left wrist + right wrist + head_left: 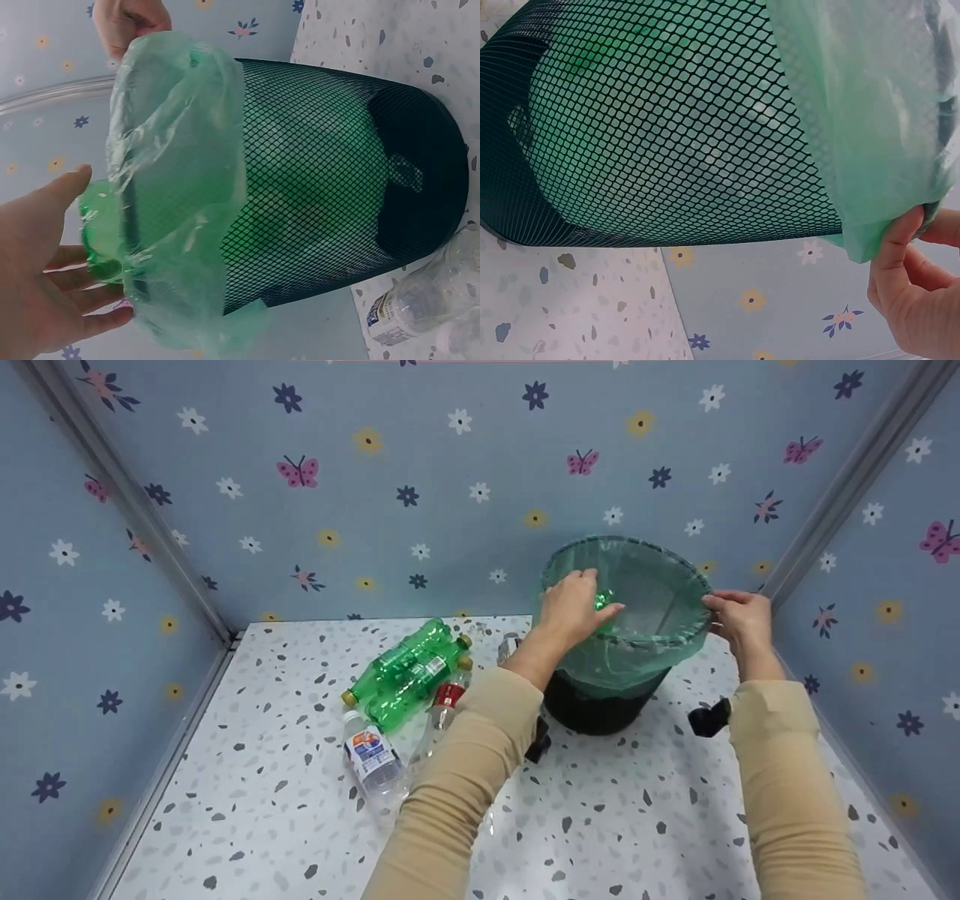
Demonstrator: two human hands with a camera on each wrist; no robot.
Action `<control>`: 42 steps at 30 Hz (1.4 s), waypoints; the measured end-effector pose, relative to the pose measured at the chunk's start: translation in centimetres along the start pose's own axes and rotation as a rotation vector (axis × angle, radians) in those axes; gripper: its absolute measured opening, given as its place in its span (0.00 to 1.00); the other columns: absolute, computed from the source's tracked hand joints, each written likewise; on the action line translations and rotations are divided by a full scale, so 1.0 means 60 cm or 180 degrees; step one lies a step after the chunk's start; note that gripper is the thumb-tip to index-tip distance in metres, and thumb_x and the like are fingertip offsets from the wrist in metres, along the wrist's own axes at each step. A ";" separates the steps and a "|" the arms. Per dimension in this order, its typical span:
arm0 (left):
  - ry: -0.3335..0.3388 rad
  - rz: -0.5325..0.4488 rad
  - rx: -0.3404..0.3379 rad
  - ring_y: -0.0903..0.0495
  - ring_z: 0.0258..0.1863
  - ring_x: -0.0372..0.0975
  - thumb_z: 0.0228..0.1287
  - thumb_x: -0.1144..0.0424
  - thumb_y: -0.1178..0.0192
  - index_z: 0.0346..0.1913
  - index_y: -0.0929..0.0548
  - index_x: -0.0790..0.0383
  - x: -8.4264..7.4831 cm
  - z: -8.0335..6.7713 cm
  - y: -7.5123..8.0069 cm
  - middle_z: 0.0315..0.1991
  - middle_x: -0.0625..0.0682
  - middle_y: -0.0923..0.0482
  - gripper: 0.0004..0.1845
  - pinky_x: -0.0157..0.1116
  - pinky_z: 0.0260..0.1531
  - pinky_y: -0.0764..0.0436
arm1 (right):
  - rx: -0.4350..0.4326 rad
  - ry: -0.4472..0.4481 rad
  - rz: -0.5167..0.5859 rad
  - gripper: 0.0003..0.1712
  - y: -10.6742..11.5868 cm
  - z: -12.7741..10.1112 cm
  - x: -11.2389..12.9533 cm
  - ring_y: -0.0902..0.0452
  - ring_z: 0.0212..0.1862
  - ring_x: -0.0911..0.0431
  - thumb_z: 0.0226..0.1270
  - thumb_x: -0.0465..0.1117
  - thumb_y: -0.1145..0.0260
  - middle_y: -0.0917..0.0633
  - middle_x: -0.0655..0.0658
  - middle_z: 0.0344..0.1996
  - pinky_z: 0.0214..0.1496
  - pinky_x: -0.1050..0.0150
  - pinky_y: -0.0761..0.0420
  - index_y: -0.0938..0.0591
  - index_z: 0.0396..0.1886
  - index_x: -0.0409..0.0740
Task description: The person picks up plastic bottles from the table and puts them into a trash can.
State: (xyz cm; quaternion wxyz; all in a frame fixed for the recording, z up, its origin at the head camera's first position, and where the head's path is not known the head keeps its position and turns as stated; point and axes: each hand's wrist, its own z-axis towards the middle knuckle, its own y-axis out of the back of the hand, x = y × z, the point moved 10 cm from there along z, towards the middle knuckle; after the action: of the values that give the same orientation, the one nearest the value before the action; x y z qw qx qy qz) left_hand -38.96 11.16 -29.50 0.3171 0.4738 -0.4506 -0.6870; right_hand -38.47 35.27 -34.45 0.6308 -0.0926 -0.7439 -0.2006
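Fingers apart, left hand [571,604] flanks one green plastic bottle [100,221]; right hand [744,620] pinches one green-lined black mesh bin [596,709].

The left hand [574,606] is positioned over the opening of a round black bin [600,711], beside a partly hidden, glossy green plastic item [604,599]. The right hand [742,619] pinches the translucent green plastic liner [626,664] at the rim. Two yellow-capped green plastic bottles [420,679] lie left of the bin on a speckled white surface [600,817]
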 end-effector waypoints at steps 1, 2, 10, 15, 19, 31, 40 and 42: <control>0.0027 0.0055 0.0030 0.33 0.56 0.39 0.58 0.43 0.49 0.65 0.39 0.58 0.001 0.000 -0.004 0.60 0.52 0.36 0.35 0.39 0.54 0.33 | 0.0008 -0.0011 0.0018 0.12 -0.001 0.000 -0.001 0.26 0.25 0.62 0.60 0.37 0.41 0.26 0.48 0.29 0.23 0.74 0.25 0.26 0.43 0.37; 0.0046 0.0077 0.0051 0.34 0.56 0.39 0.59 0.44 0.49 0.65 0.39 0.58 0.003 0.000 -0.008 0.60 0.51 0.36 0.34 0.39 0.55 0.35 | 0.0011 -0.0013 -0.0002 0.12 -0.002 0.000 -0.001 0.26 0.25 0.62 0.60 0.37 0.41 0.26 0.48 0.30 0.23 0.74 0.26 0.26 0.43 0.37; -0.0135 -0.0253 -0.0194 0.31 0.54 0.40 0.62 0.51 0.47 0.61 0.33 0.61 0.008 -0.013 0.006 0.57 0.53 0.32 0.27 0.35 0.51 0.32 | 0.0053 -0.0036 0.0129 0.10 -0.002 -0.004 0.000 0.25 0.26 0.61 0.60 0.36 0.41 0.25 0.48 0.29 0.24 0.73 0.25 0.26 0.41 0.38; -0.0239 -0.0471 -0.0404 0.30 0.52 0.39 0.61 0.53 0.46 0.58 0.30 0.61 0.016 -0.024 0.016 0.53 0.52 0.31 0.24 0.32 0.49 0.30 | 0.0036 -0.0025 -0.0048 0.12 -0.001 -0.002 0.000 0.26 0.29 0.61 0.61 0.38 0.41 0.27 0.47 0.33 0.26 0.74 0.25 0.26 0.43 0.39; -0.0315 -0.0452 -0.0554 0.31 0.52 0.40 0.61 0.53 0.46 0.57 0.29 0.61 0.024 -0.036 0.022 0.52 0.53 0.31 0.23 0.32 0.49 0.31 | -0.0008 -0.0027 -0.0061 0.14 0.001 0.000 -0.002 0.26 0.28 0.62 0.61 0.38 0.41 0.27 0.48 0.33 0.25 0.74 0.25 0.27 0.45 0.38; 0.0053 -0.0414 -0.0935 0.28 0.47 0.42 0.62 0.52 0.47 0.56 0.29 0.64 0.073 -0.084 0.040 0.50 0.56 0.29 0.24 0.35 0.39 0.25 | -0.0029 0.0016 0.0026 0.11 0.000 -0.001 -0.002 0.26 0.27 0.63 0.60 0.38 0.40 0.26 0.49 0.30 0.24 0.74 0.26 0.26 0.42 0.39; 0.0313 -0.0342 -0.0704 0.27 0.45 0.47 0.58 0.55 0.43 0.54 0.29 0.69 0.123 -0.121 0.006 0.47 0.60 0.29 0.25 0.40 0.37 0.24 | -0.0010 0.0008 0.0060 0.16 -0.001 -0.001 -0.004 0.26 0.27 0.63 0.60 0.38 0.40 0.26 0.48 0.31 0.24 0.74 0.25 0.27 0.46 0.36; 0.0342 -0.0326 -0.0696 0.26 0.42 0.47 0.57 0.57 0.42 0.52 0.28 0.70 0.136 -0.130 -0.007 0.44 0.60 0.28 0.24 0.41 0.35 0.24 | -0.0009 0.0008 0.0068 0.15 0.000 -0.001 -0.005 0.26 0.27 0.63 0.60 0.38 0.40 0.26 0.49 0.30 0.24 0.74 0.25 0.26 0.46 0.36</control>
State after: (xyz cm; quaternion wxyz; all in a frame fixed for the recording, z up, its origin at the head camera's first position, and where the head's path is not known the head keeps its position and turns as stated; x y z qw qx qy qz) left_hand -34.51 1.80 -34.02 0.3551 0.4948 -0.3306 -0.7210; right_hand -38.37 35.27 -34.72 0.6337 -0.1012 -0.7417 -0.1950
